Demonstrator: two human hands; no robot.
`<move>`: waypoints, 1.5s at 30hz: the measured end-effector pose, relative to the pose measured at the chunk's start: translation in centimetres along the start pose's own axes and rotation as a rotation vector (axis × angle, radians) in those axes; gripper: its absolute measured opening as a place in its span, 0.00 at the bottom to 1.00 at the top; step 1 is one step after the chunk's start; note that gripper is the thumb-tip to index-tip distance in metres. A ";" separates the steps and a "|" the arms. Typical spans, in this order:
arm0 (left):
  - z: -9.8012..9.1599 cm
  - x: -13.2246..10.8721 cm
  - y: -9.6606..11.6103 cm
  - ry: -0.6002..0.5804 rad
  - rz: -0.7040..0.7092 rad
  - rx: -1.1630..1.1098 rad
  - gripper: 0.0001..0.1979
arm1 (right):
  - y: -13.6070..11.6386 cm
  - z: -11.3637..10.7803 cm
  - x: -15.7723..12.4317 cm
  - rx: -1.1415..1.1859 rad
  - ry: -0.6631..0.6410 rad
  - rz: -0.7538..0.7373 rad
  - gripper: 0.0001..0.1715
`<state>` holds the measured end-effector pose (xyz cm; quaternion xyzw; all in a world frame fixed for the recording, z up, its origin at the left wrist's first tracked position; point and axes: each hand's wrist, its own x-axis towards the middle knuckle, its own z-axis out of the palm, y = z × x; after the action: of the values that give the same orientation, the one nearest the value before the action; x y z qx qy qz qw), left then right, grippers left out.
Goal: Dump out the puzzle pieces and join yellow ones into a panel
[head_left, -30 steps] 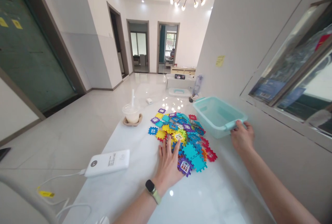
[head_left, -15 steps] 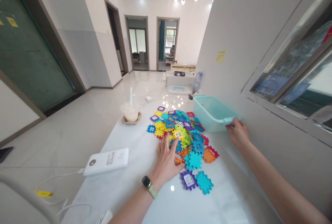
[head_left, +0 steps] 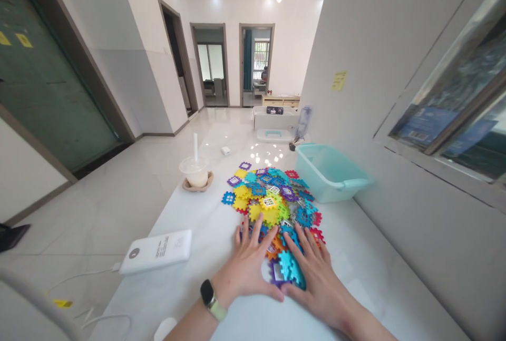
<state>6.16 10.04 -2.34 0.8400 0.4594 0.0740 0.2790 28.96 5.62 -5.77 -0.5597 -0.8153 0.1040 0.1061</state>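
Observation:
A heap of colourful interlocking plastic tiles lies on the white marble table. My left hand, with a watch on its wrist, rests flat on the near edge of the heap, fingers spread. My right hand lies flat beside it, fingers stretched over the tiles. Between the two hands sit a teal tile and a purple tile, hemmed in by both palms. A pale teal plastic bin stands empty at the right of the heap, against the wall.
A white power bank with a cable lies at the left near the table edge. A lidded drink cup with a straw stands on a coaster behind the heap. A white box and a small tray sit at the far end.
My right hand let go of the bin's handle and came down onto the near tiles beside my left hand. The tiles that had slid toward me are now gathered between both hands.

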 end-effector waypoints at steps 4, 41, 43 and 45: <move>0.3 1.1 -1.6 0.196 0.020 0.010 0.57 | 0.8 -0.7 3.4 -0.018 0.067 -0.013 0.54; 0.4 2.2 -2.6 0.473 0.178 -0.090 0.11 | 5.2 -1.9 7.5 0.038 0.656 -0.102 0.12; 0.4 2.3 -2.7 0.485 0.182 -0.094 0.12 | 3.9 -2.4 7.1 0.060 0.551 -0.194 0.11; 0.4 2.4 -2.8 0.500 0.193 -0.128 0.13 | 2.5 -2.6 6.7 0.071 0.414 -0.271 0.14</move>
<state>5.60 12.97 -4.49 0.8163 0.4264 0.3339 0.2010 29.56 12.87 -3.63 -0.4507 -0.8394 0.0006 0.3036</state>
